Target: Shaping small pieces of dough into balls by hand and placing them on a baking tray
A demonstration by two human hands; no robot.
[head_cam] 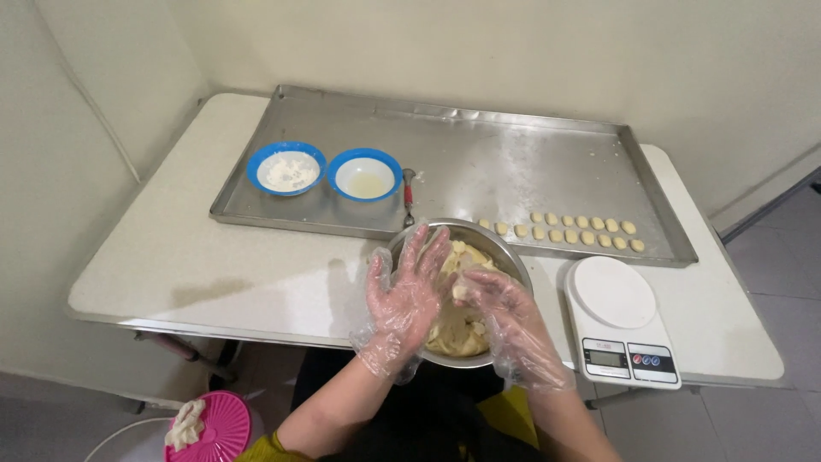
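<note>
Head view, looking down: two hands in thin clear plastic gloves are over a shiny metal bowl [505, 257] at the near edge of the white tabletop [197, 257]. The bowl has soft yellow dough [457, 329] in it. The left hand [406, 295] is flat and loose, with its fingers spread wide, and it grasps nothing. It sits over the left side of the bowl, palm turned toward the other hand. The right hand [505, 312] is curled over the dough and pinches a small dough piece [462, 291] at its fingertips.

Behind the bowl lies a big flat metal tray [479, 154]. On the tray, near its front right side, are two short rows of little dough balls [569, 228]. On the left side of the tray stand two blue bowls side by side. The left blue bowl [286, 168] has white flour in it. The right blue bowl [365, 174] has a pale liquid in it. Just beside that bowl lies a small tool with a red handle [409, 195].

To the right of the metal bowl, a white kitchen scale [617, 316] with a round top sits on the tabletop. Down on the floor, at the lower left, is a pink round lid [224, 428] with a white lump on it.
</note>
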